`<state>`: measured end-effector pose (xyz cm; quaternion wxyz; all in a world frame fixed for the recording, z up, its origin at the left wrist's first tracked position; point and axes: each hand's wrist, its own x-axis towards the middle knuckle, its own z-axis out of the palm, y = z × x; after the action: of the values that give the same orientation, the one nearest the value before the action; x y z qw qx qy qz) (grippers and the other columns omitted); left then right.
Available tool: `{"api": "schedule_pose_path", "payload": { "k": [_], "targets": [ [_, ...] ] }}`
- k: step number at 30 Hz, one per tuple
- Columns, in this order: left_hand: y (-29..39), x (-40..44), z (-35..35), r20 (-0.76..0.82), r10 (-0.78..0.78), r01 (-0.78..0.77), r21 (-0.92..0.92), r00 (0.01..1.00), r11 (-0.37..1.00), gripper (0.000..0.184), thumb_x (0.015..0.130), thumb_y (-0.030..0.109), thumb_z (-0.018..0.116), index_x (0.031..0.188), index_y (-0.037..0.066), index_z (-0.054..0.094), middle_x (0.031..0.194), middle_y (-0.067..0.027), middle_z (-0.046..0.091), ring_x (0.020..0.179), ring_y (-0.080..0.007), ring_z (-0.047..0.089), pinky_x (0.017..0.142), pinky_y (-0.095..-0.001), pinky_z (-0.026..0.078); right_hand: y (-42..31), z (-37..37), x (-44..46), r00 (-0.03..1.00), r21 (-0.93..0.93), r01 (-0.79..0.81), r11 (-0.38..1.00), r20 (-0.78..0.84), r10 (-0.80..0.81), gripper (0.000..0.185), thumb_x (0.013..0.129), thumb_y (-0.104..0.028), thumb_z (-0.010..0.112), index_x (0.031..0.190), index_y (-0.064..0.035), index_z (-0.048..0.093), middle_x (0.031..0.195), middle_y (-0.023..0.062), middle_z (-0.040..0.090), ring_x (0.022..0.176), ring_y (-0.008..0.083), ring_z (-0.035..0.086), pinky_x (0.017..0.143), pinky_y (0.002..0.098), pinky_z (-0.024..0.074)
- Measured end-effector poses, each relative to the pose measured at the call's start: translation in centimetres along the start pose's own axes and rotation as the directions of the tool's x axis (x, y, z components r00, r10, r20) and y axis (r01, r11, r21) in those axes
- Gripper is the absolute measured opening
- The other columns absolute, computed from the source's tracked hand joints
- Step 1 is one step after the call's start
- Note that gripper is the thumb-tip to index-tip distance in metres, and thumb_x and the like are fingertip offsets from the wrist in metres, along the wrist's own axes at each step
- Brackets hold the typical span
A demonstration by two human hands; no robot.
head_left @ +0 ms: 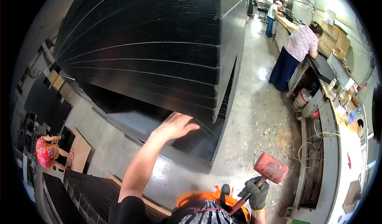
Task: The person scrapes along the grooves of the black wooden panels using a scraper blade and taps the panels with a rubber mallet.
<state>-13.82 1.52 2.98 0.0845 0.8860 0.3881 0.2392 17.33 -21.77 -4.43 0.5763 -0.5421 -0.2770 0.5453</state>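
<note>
1. From my distant seat, I saw the black stack (147,60) just ahead of the left hand (175,128), the nearer one; its seams ran off leftward.
2. Left fingertips were hidden beneath its lower edge; I couldn't tell their grip.
3. The gloved right hand (256,194) was wrapped round a red mallet (271,168), clear of the stack.
4. Grey floor (262,104) lay below, a workbench (347,142) rightward.
</note>
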Motion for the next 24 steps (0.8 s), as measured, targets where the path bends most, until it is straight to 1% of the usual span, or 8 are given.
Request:
{"api": "schedule_pose_path", "payload": {
  "k": [7, 11, 15, 16, 17, 19, 21, 24],
  "targets": [
    [-0.5, 2.5, 1.2, 0.328, -0.225, 0.251, -0.038, 0.917, 0.967, 0.025, 0.079, 0.024, 0.073, 0.089, 0.006, 0.058, 0.102, -0.0106, 0.051, 0.108, -0.029, 0.045, 0.095, -0.0383, 0.037, 0.4, 2.9, -0.7, 0.998, 0.058, 0.008, 0.998, 0.069, -0.012, 0.016, 0.087, -0.012, 0.062, 0.082, 0.0026, 0.058, 0.063, 0.0072, 0.057, 0.05, 0.0166, 0.058, 0.047, 0.0277, 0.0482],
    [0.1, 1.4, 0.5, 0.265, -0.123, 0.156, -0.106, 0.956, 0.982, 0.022, 0.081, 0.021, 0.071, 0.086, 0.006, 0.056, 0.089, -0.0086, 0.056, 0.095, -0.0271, 0.052, 0.084, -0.0375, 0.044, 1.2, 3.2, -0.8, 0.99, 0.084, -0.014, 0.996, 0.139, 0.002, 0.029, 0.091, -0.025, 0.06, 0.1, 0.0032, 0.057, 0.064, 0.006, 0.057, 0.048, 0.0155, 0.056, 0.047, 0.0276, 0.0463],
    [1.7, -2.0, -1.4, -0.149, -0.14, 0.117, -0.154, 0.979, 0.981, 0.021, 0.078, 0.007, 0.071, 0.097, 0.004, 0.063, 0.08, -0.0084, 0.06, 0.08, -0.0253, 0.057, 0.072, -0.0332, 0.047, -0.5, 5.1, 0.0, 0.981, -0.098, 0.08, 0.992, 0.185, -0.061, 0.034, 0.097, -0.032, 0.053, 0.101, 0.0013, 0.059, 0.053, 0.0053, 0.051, 0.045, 0.0152, 0.053, 0.047, 0.0304, 0.0455],
    [2.3, -3.3, -2.3, -0.262, -0.187, 0.148, -0.162, 0.947, 0.976, 0.02, 0.077, 0.004, 0.071, 0.096, 0.003, 0.063, 0.08, -0.009, 0.06, 0.079, -0.0259, 0.057, 0.072, -0.0341, 0.047, -0.6, 5.2, 1.6, 0.87, -0.342, 0.481, 0.807, 0.298, -0.393, 0.03, 0.094, -0.03, 0.056, 0.103, -0.0016, 0.06, 0.053, 0.0065, 0.052, 0.045, 0.0178, 0.055, 0.047, 0.0319, 0.046],
    [2.5, -4.9, -2.9, -0.37, -0.233, 0.178, -0.179, 0.899, 0.968, 0.02, 0.077, 0.0, 0.071, 0.095, 0.002, 0.063, 0.081, -0.0096, 0.06, 0.078, -0.0264, 0.057, 0.071, -0.0349, 0.046, -0.9, 5.2, 3.1, 0.64, -0.496, 0.762, 0.417, 0.479, -0.601, 0.026, 0.091, -0.027, 0.059, 0.105, -0.0045, 0.06, 0.052, 0.0078, 0.054, 0.046, 0.0203, 0.057, 0.047, 0.0333, 0.0464],
    [1.3, -8.5, -4.1, -0.52, -0.074, 0.1, 0.022, 0.851, 0.995, 0.02, 0.079, -0.004, 0.068, 0.096, 0.002, 0.061, 0.079, -0.0096, 0.058, 0.075, -0.0246, 0.055, 0.068, -0.0324, 0.045, -5.8, 8.6, 3.2, 0.701, -0.652, 0.7, 0.29, 0.553, -0.45, 0.027, 0.084, -0.026, 0.064, 0.106, -0.01, 0.061, 0.054, 0.0101, 0.057, 0.05, 0.0268, 0.061, 0.049, 0.0377, 0.0477],
    [0.3, -12.6, -4.6, -0.59, -0.128, 0.087, -0.097, 0.797, 0.991, 0.017, 0.081, -0.006, 0.066, 0.095, 0.002, 0.06, 0.08, -0.0085, 0.056, 0.074, -0.0228, 0.052, 0.066, -0.0313, 0.043, -7.8, 11.5, 4.6, 0.685, -0.715, 0.699, 0.012, 0.665, -0.296, 0.043, 0.079, -0.039, 0.066, 0.109, -0.0101, 0.056, 0.057, 0.0098, 0.06, 0.052, 0.0299, 0.062, 0.048, 0.0407, 0.0469],
    [0.9, -18.0, -5.0, -0.604, -0.318, 0.273, -0.168, 0.731, 0.947, 0.012, 0.084, -0.007, 0.062, 0.091, 0.001, 0.058, 0.082, -0.0091, 0.054, 0.075, -0.0222, 0.05, 0.067, -0.0295, 0.041, -9.2, 16.4, 6.5, 0.573, -0.597, 0.802, 0.005, 0.767, -0.287, 0.032, 0.08, -0.02, 0.059, 0.105, -0.0019, 0.054, 0.066, 0.0134, 0.063, 0.06, 0.0319, 0.064, 0.051, 0.0449, 0.0483]
  ]
}}
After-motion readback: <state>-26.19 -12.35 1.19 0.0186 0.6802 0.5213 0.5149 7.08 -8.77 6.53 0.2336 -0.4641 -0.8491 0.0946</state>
